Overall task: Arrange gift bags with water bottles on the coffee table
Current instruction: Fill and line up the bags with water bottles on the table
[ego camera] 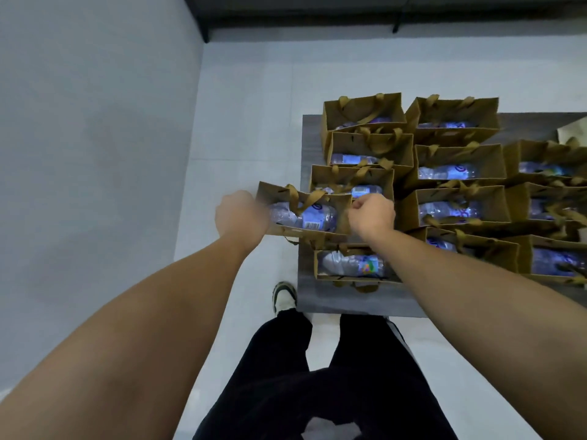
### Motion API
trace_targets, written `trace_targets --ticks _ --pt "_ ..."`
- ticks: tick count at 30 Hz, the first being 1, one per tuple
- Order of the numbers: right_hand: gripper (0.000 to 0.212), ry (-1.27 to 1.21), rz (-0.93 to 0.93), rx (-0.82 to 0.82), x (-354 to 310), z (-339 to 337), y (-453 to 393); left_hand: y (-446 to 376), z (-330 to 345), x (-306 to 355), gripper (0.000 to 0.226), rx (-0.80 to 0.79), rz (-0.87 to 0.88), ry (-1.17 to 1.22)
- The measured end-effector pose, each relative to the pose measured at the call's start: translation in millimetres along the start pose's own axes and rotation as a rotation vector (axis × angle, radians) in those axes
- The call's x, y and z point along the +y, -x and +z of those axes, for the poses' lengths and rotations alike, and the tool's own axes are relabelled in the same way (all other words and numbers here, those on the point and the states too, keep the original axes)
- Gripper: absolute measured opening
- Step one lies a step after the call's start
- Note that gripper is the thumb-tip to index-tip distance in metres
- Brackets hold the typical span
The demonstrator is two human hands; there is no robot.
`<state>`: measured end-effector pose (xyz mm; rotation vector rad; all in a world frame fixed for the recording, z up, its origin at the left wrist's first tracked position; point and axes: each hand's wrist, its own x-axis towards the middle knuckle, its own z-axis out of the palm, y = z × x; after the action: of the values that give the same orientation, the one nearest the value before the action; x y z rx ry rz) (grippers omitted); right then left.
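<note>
From the head camera, looking down, you stand at the near left corner of a dark grey tabletop [320,300] crowded with open brown paper gift bags; take that tabletop as the landmark.

Both your bare arms reach forward to one gift bag [305,214] held at the tabletop's left edge, partly overhanging the pale floor [247,122]; inside it a clear water bottle [303,216] with a blue label lies on its side, under the bag's brown ribbon handles.

Your left hand [243,215], somewhat blurred, is curled against the bag's left end and appears to grip it; your right hand [371,214] is clenched at the bag's right end, its fingers pinching the rim there.

Just nearer you on the tabletop, another bag [352,265] holds a bottle lying flat; beyond the held bag, three more bags stand in a column toward the far edge; to the right, further columns of bags, each with a bottle inside, fill the tabletop out to the picture's edge.

Below the tabletop's near edge you see your dark trousers [317,382] and one light shoe [284,296] on the floor; left of the tabletop rises a plain grey wall [95,122].
</note>
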<state>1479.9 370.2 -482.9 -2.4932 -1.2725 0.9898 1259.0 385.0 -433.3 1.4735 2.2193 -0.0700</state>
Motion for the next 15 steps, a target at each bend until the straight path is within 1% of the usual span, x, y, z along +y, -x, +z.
trace_targets --ticks 5,9,12,15 --pt "0.009 0.044 0.04 0.002 45 -24 -15 10 49 31 0.016 -0.076 0.03 -0.021" --pt "0.01 0.126 0.05 -0.009 74 -34 -28 16 82 52 0.013 -0.169 0.068 -0.061" --pt "0.013 0.167 0.045 -0.032 87 -37 -36 16 100 56 0.012 -0.249 0.068 -0.024" --pt "0.018 0.207 0.058 -0.068 96 -38 -44 9 107 60 0.019 -0.316 0.043 0.003"
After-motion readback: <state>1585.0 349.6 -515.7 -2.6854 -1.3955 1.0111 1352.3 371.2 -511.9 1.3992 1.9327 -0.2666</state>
